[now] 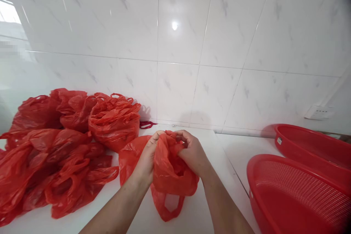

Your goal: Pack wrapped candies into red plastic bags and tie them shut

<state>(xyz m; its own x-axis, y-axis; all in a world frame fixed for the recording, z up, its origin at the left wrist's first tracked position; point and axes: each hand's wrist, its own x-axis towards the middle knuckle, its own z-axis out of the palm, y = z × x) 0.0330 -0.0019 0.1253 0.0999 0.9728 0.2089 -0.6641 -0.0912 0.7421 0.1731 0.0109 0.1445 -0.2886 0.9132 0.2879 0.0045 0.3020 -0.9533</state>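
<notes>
A crumpled red plastic bag (171,168) is between my two hands at the middle of the white table. My left hand (150,153) grips its left side near the top, fingers closed on the film. On the other side, my right hand (193,151) pinches the bag's upper right edge, with fingertips partly tucked into the folds. One looped handle of the bag hangs down toward me on the tabletop. More red film (128,157) spreads out left of my left hand; whether it belongs to the same bag, I cannot tell.
Several full-looking red plastic bags (115,120) are heaped along the left of the white table (219,204). Two red plastic baskets (257,164) stand at the right, one behind the other. A tiled wall (178,87) rises behind, with a socket strip (319,112) at right.
</notes>
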